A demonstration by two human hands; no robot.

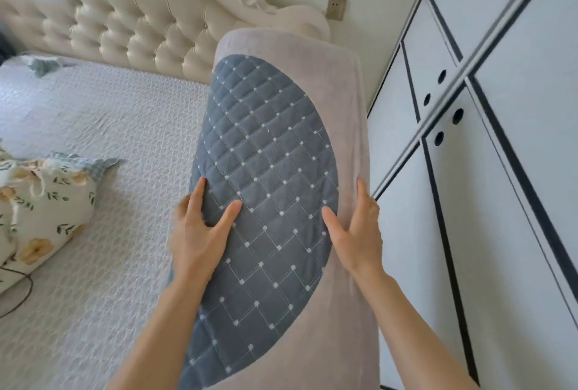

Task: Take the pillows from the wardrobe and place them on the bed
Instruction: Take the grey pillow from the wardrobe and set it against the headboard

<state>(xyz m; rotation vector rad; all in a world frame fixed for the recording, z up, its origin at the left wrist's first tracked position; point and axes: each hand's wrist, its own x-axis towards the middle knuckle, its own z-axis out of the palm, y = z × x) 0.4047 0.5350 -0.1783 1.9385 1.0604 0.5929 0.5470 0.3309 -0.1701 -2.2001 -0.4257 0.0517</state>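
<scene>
**Both my hands hold the pillow beside the bed**

My left hand (200, 233) grips the left edge of the long pillow (312, 92). The thumb lies on top of the blue quilted panel (266, 186) and one finger is stretched along the edge; the other fingers go under the pillow and I cannot see them. My right hand (359, 233) grips the right edge in the same way: the thumb presses on the border between the blue panel and the beige plush, and the fingers curl around the side. So both hands are closed on the pillow, one at each side.

The pillow stands tilted before me, its far end pointing to the tufted headboard (125, 23). Its near end is cut off by the bottom of the picture. It hides the right edge of the bed (93, 139), so I cannot tell if it touches the bed.

On the left, a floral pillow (40, 208) lies on the white bedspread, partly cut off. Between it and my pillow the bedspread is free. On the right, the wardrobe (500, 170) stands close, with closed doors. A wall socket (335, 8) is above the pillow's far end.
</scene>
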